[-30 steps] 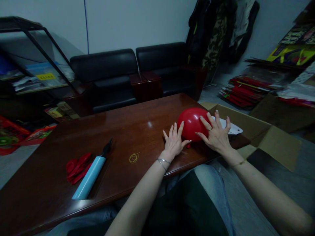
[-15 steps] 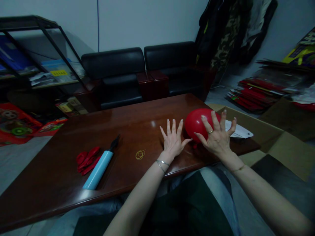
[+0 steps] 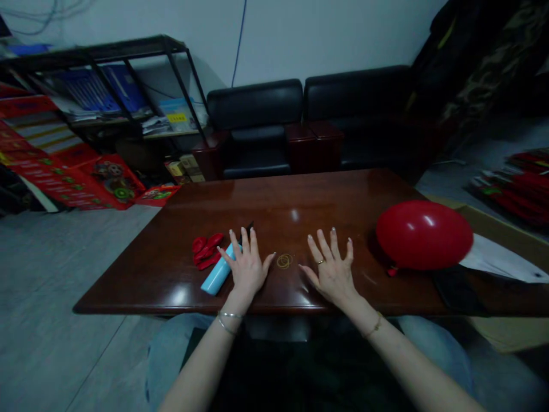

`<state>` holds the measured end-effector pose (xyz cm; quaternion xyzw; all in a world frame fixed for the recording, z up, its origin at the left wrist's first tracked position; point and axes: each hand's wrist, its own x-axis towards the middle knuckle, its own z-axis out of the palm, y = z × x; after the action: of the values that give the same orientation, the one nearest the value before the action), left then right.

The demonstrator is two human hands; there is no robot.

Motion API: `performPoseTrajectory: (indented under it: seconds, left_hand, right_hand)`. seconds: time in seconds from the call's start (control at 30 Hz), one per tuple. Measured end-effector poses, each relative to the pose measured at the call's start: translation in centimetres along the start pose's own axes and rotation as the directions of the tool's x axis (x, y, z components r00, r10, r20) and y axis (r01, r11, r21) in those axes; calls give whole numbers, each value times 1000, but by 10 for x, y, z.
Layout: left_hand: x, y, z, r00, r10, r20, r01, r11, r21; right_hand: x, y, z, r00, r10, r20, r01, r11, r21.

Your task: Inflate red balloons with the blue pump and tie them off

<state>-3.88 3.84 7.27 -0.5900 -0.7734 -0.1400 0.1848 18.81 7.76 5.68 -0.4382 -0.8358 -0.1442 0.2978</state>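
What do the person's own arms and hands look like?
The left hand is ungloved, with slim silver-coloured bands at the wrist. The right hand, also ungloved, wears a thin gold-coloured ring on the index finger and a fine gold-coloured wrist bracelet. No sleeves show on the forearms.

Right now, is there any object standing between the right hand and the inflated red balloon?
Nothing visible stands in the way: only brown tabletop shows between the right hand and the inflated red balloon. The thin yellow loops lie on the hand's other side, toward the left hand.
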Motion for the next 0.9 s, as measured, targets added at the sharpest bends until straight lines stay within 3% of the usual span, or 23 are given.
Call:
performPoseTrajectory:
  seconds: [0.17,0.33,0.57,0.9]
  left_hand:
    - [-8,-62,1,992,-122,19,119,988,98]
    - [-12,-94,5,988,-141,66,132,983,131]
    - [-1,-98,0,986,-142,91,131,984,118]
    - [8,-88,1,984,-100,147,87,992,90]
  right_hand:
    - [12,-58,26,995,-44,92,37,996,80]
    - [25,-106,43,984,-75,161,57,992,115]
    - [35,-137,56,969,-96,227,60,985,160]
    - [33,-142,60,959,-93,268,48,984,172]
